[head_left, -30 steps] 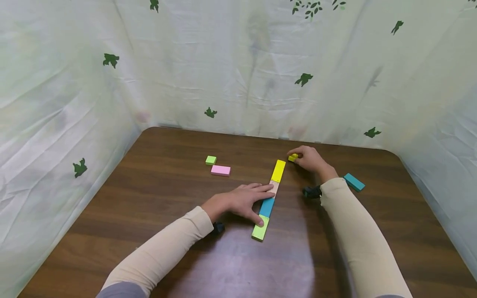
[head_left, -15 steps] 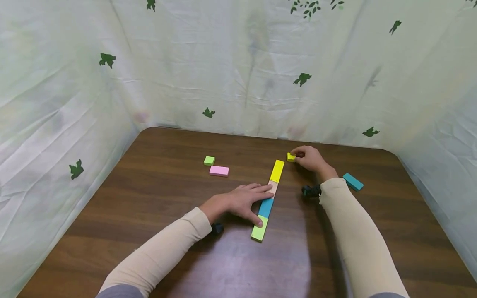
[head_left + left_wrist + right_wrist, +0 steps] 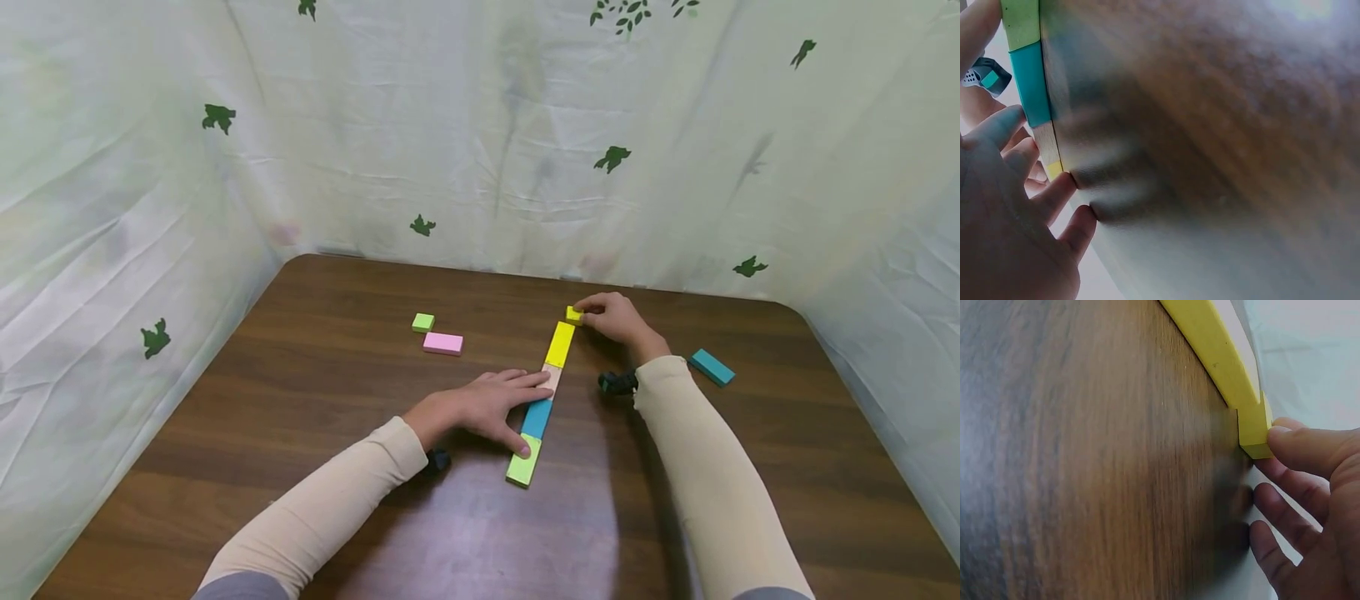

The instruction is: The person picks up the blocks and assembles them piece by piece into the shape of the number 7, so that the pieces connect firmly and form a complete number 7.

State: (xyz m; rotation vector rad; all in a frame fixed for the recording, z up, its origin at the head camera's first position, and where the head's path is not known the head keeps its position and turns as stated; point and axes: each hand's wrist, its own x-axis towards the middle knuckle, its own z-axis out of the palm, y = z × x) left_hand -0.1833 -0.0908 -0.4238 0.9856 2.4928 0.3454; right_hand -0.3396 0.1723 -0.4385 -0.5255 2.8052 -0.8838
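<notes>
Right hand (image 3: 617, 320) pinches small yellow block (image 3: 573, 315) between thumb and fingers, block is at the far end of the row, just beyond long yellow block (image 3: 560, 344); the two look touching or nearly so, can't tell which for sure. Left hand (image 3: 491, 406) lies spread over the row, thumb on long green block (image 3: 522, 469), fingertips at pale block (image 3: 553, 375), blue block (image 3: 537, 419) in between. Row runs slantwise away from the person, flat on table (image 3: 337, 350). Step in hand looks like butting the small block onto the row's far end. To do it well: keep the pinch light, slide the block flat rather than lift it, square its face to the end of the long yellow block before contact, then nudge gently along the row's own line, not sideways. Left hand should press just enough to brace the row; the long yellow block seems the weak spot, since the left fingers reach only the pale block, so a hard or off-angle push would likely swing it out of line. Right hand's lower fingers hang close to the tabletop, best kept from dragging. Let go by parting thumb and fingers evenly, otherwise the block may twist, being small and probably light.
</notes>
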